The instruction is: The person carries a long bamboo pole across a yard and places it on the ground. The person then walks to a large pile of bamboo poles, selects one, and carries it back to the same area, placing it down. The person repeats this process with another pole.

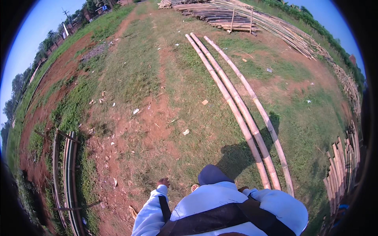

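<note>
My left hand (163,181) hangs low beside my body, out of a pale sleeve; its fingers look loosely spread, with nothing seen in them. Only a small dark part of my right hand (243,189) shows past the other sleeve, so its fingers are hidden. Right of it, three long bamboo poles lie on the grass, running away from me. The left pole (231,102) and the middle pole (245,111) lie close together. A thinner right pole (256,104) lies a little apart from them. Neither hand is seen touching the poles.
A big stack of bamboo poles (208,15) stands at the far end, with upright stakes (232,20). More poles (71,173) rest on low supports at the left. Cut bamboo lengths (339,165) lie at the right. Litter dots the grass and red soil.
</note>
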`<state>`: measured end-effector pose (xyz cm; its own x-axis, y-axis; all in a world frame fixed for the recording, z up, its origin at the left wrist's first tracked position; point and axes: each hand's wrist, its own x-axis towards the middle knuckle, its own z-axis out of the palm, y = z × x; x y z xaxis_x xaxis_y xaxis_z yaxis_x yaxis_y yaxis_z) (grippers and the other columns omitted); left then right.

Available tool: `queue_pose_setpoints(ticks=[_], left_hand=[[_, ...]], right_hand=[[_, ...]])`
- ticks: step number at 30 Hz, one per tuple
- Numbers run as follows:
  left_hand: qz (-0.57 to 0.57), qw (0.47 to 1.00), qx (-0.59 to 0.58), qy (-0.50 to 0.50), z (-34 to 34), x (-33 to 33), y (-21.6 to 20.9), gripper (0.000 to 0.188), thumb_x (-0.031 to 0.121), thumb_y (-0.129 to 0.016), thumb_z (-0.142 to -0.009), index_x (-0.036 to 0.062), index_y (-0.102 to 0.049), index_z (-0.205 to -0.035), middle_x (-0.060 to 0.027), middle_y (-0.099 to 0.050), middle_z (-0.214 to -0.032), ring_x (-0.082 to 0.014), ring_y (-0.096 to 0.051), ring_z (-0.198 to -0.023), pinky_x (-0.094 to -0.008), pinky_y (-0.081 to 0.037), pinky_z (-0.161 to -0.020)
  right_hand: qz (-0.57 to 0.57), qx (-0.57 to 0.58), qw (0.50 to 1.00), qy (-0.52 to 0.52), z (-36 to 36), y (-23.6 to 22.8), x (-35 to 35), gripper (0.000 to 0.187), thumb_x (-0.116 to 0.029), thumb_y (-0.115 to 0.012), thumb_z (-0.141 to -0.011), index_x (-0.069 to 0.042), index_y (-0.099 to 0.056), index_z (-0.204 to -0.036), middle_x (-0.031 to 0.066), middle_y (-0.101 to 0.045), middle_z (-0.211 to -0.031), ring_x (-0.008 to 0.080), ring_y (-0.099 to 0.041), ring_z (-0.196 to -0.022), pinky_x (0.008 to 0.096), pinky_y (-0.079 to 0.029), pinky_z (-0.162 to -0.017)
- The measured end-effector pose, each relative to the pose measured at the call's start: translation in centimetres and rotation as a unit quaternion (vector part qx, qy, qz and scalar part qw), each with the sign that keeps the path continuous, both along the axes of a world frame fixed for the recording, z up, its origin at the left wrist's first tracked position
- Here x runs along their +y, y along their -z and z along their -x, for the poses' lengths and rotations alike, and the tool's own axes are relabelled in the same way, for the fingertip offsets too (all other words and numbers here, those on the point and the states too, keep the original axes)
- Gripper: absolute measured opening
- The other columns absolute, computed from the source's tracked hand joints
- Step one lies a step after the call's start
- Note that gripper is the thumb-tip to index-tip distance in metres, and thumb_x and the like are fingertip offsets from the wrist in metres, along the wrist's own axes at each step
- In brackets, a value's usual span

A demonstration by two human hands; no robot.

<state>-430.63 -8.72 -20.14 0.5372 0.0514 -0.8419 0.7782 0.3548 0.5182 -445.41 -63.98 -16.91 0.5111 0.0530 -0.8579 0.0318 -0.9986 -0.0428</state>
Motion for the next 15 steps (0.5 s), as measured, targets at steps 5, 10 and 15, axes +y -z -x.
queue_pose_setpoints(ticks=[5,10,15], left_hand=[[-0.095,0.992,-0.072,0.041,-16.7,-2.4,-4.8,0.025,0.021,-0.055,-0.085,0.005,-0.055,-0.103,-0.0103,-0.061,-0.082,-0.0215,-0.058,-0.063,-0.032,-0.043,-0.048],[-0.108,0.99,-0.063,0.058,-28.3,-2.9,-7.5,0.029,0.025,-0.053,-0.085,0.0063,-0.052,-0.108,-0.0133,-0.062,-0.094,-0.0266,-0.06,-0.074,-0.0394,-0.048,-0.057],[-0.113,0.993,0.047,-0.006,-32.3,-0.2,-6.5,0.031,0.022,-0.058,-0.082,0.0045,-0.053,-0.107,-0.0132,-0.063,-0.085,-0.0237,-0.059,-0.059,-0.0351,-0.046,-0.049]], right_hand=[[-0.024,0.03,0.998,0.047,-12.4,2.1,4.6,0.031,-0.028,-0.06,-0.072,-0.012,-0.062,-0.099,0.0102,-0.065,-0.089,0.0277,-0.063,-0.077,0.0428,-0.05,-0.068],[-0.061,0.015,0.998,0.011,-30.5,5.6,6.7,0.026,-0.025,-0.058,-0.075,-0.01,-0.062,-0.095,0.0111,-0.064,-0.084,0.0272,-0.063,-0.072,0.0424,-0.051,-0.063],[-0.264,-0.135,0.954,-0.036,-52.3,3.9,7.3,0.022,-0.023,-0.057,-0.077,-0.007,-0.062,-0.092,0.012,-0.064,-0.08,0.0266,-0.063,-0.067,0.0421,-0.051,-0.059]])
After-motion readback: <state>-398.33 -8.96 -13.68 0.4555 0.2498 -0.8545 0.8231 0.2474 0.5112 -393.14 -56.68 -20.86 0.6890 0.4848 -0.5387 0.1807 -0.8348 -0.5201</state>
